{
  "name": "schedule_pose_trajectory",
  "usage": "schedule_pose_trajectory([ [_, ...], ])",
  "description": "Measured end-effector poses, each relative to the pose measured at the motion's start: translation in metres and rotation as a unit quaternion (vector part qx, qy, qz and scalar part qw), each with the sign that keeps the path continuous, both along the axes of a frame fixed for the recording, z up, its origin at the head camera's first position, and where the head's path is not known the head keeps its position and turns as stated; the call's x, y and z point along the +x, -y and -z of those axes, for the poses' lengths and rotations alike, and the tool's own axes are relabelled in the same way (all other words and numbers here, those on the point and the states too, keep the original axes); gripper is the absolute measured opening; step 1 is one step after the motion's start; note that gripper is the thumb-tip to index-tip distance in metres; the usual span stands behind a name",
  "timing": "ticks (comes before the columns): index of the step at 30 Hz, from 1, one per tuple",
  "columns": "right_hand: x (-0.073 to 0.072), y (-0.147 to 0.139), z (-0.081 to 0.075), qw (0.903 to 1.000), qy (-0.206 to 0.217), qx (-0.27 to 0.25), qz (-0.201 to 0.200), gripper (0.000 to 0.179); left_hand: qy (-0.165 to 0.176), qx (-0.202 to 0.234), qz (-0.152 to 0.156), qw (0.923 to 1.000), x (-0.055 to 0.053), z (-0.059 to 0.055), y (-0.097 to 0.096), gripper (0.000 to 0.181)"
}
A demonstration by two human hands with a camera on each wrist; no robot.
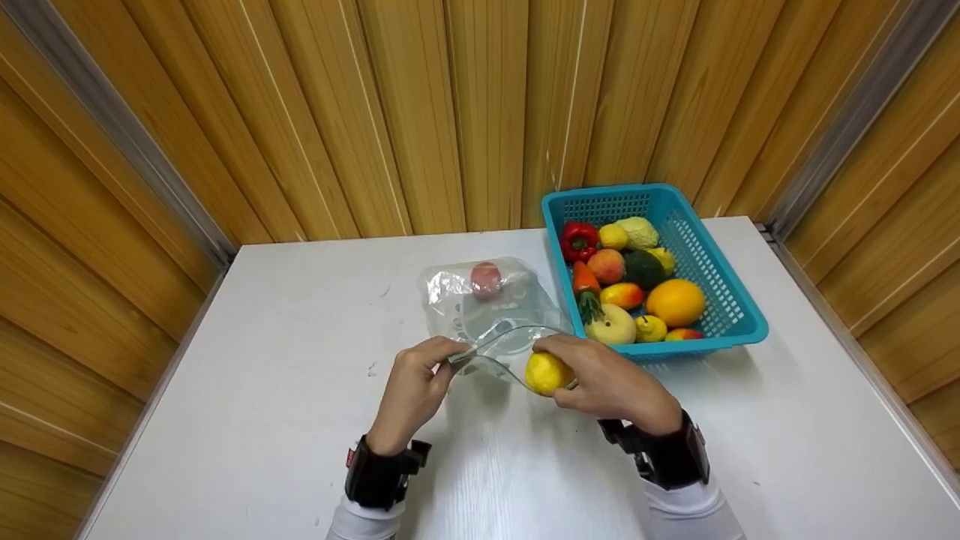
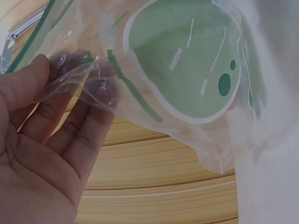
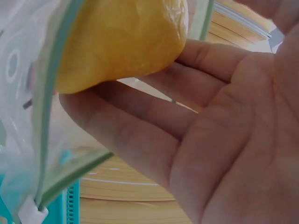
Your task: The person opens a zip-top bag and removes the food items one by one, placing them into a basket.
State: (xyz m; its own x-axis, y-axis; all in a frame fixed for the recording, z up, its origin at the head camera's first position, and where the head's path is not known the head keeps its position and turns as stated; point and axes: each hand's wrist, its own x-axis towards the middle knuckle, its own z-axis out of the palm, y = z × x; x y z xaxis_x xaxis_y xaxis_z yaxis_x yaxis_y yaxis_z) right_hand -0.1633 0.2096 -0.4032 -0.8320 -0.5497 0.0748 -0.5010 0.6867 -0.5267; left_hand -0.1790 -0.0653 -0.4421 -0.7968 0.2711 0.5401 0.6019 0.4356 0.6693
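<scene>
A clear zip bag (image 1: 442,304) with green print lies on the table, its mouth raised and spread toward me. Inside it, toward the far end, is a reddish round fruit (image 1: 486,280). My left hand (image 1: 418,382) pinches the left end of the bag's mouth; the left wrist view shows the thumb (image 2: 28,81) at the green-edged rim and other fingers behind the clear film. My right hand (image 1: 600,375) holds a yellow lemon (image 1: 546,373) at the right side of the mouth. In the right wrist view the lemon (image 3: 126,42) rests against the fingers, beside the green rim; the thumb's contact is out of frame.
Right of the bag stands a blue-green basket (image 1: 731,277) of fruit and vegetables, including a red pepper (image 1: 579,241), a carrot (image 1: 585,279), a peach (image 1: 607,265) and an orange (image 1: 676,302). Wood-patterned walls (image 1: 487,112) border the white table (image 1: 300,375).
</scene>
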Motion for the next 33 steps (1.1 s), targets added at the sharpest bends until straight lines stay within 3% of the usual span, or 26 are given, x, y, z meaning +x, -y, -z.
schedule_pose_trajectory([
  [9, 0.003, -0.013, -0.007, 0.9994, -0.004, -0.034, -0.002, 0.055, -0.013, 0.004, 0.0, 0.9999, 0.0, 0.001, 0.0, 0.03],
  [15, 0.006, -0.033, -0.013, 0.9958, -0.026, -0.087, 0.013, 0.058, -0.011, 0.002, 0.0, 0.9999, 0.001, 0.001, 0.0, 0.026],
  [22, 0.004, -0.057, -0.017, 0.9835, -0.055, -0.148, 0.089, 0.056, 0.002, -0.002, -0.002, 1.0, 0.0, 0.001, 0.0, 0.026],
  [28, -0.011, -0.074, -0.008, 0.9554, -0.057, -0.224, 0.184, 0.053, -0.007, -0.001, -0.002, 1.0, 0.001, 0.002, 0.0, 0.03],
  [33, -0.027, -0.086, 0.008, 0.9422, -0.031, -0.208, 0.261, 0.055, -0.007, -0.003, -0.003, 1.0, 0.001, 0.002, 0.0, 0.029],
])
